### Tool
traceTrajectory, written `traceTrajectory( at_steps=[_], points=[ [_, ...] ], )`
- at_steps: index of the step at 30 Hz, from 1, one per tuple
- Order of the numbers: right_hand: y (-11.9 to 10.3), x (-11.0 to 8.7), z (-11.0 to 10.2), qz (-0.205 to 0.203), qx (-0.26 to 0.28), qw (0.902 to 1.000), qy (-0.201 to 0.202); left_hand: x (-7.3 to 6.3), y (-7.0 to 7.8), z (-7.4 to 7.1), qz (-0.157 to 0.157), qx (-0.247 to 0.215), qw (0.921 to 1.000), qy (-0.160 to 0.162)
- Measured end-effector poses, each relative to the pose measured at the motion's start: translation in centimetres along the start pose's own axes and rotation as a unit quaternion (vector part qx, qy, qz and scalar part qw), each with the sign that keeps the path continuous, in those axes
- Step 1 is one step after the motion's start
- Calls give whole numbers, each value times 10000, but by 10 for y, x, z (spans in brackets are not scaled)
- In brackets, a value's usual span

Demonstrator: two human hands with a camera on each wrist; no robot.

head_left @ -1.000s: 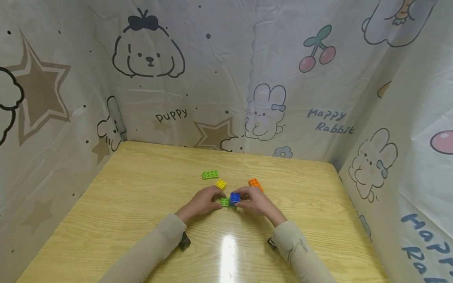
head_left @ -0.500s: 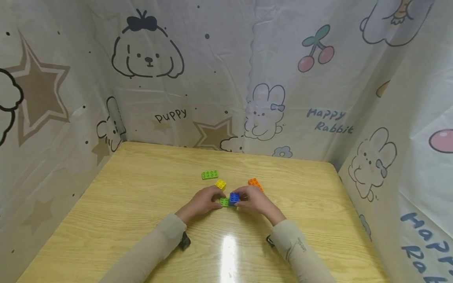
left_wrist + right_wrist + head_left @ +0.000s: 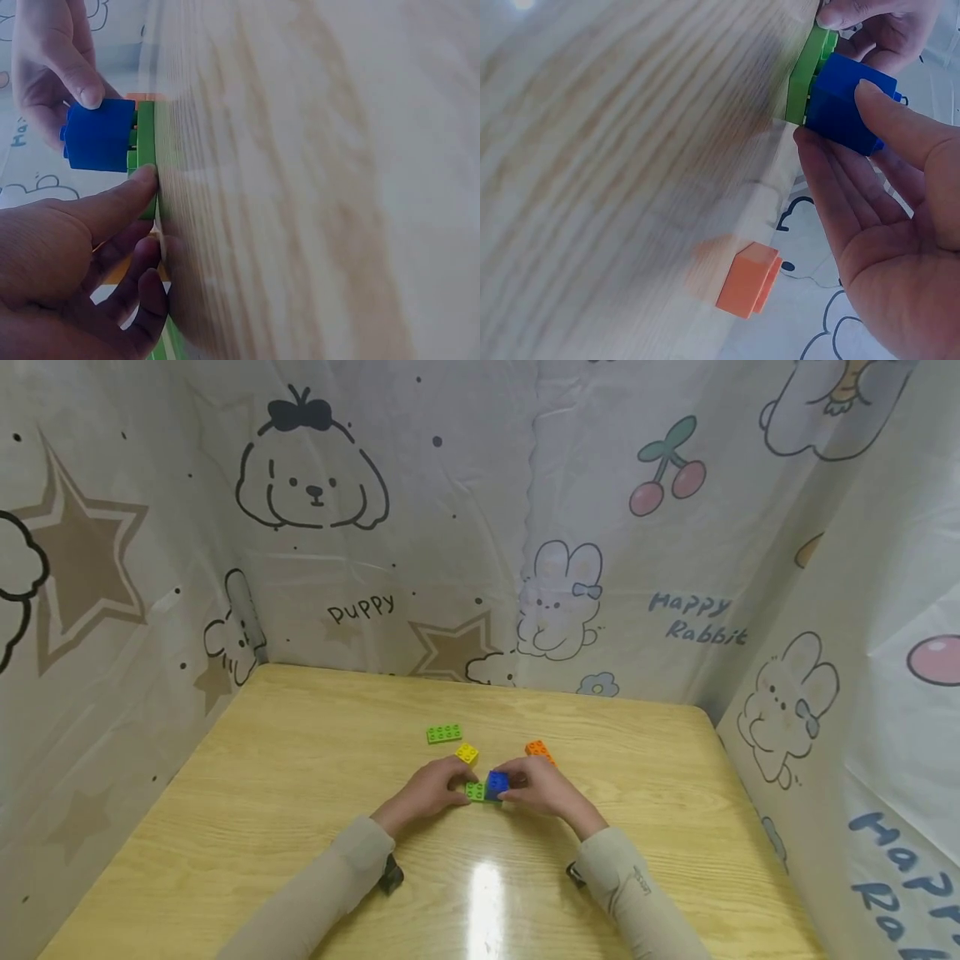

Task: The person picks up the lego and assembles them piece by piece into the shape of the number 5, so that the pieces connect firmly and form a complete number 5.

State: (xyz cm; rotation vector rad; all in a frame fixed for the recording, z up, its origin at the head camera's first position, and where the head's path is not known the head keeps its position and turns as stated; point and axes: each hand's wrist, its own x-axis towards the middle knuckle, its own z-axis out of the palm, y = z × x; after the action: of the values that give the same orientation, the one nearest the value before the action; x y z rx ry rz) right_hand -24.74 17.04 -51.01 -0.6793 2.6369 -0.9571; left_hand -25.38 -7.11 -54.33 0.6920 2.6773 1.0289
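Note:
On the table (image 3: 300, 735), a flat light-green building brick (image 3: 475, 792) lies under a blue building brick (image 3: 497, 785). My left hand (image 3: 431, 787) holds the left end of the green brick, the thumb on its near edge in the left wrist view. My right hand (image 3: 542, 785) pinches the blue brick between thumb and fingers over the green one's right end. In the left wrist view, the blue brick (image 3: 101, 139) is slightly tilted, with green studs showing in the gap between the two.
Beyond the hands lie a second flat green brick (image 3: 445, 734), a small yellow brick (image 3: 467, 753) and an orange brick (image 3: 539, 752), the last partly behind the right hand. Patterned cloth (image 3: 420, 543) walls in the back and sides of the table.
The blue brick has tipped a little on the green one, its studded top now turned away. Both hands keep their places; the head view has shifted slightly.

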Motion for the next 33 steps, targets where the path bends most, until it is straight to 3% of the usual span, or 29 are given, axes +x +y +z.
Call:
traceTrajectory(
  at_steps=[14,33],
  points=[
    [-4,0,2,-86,-169,9998,89,0,0,0,54,43,10000,-22],
    [1,2,2,157,-138,9998,34,0,0,1,26,-19,10000,-31]
  ],
)
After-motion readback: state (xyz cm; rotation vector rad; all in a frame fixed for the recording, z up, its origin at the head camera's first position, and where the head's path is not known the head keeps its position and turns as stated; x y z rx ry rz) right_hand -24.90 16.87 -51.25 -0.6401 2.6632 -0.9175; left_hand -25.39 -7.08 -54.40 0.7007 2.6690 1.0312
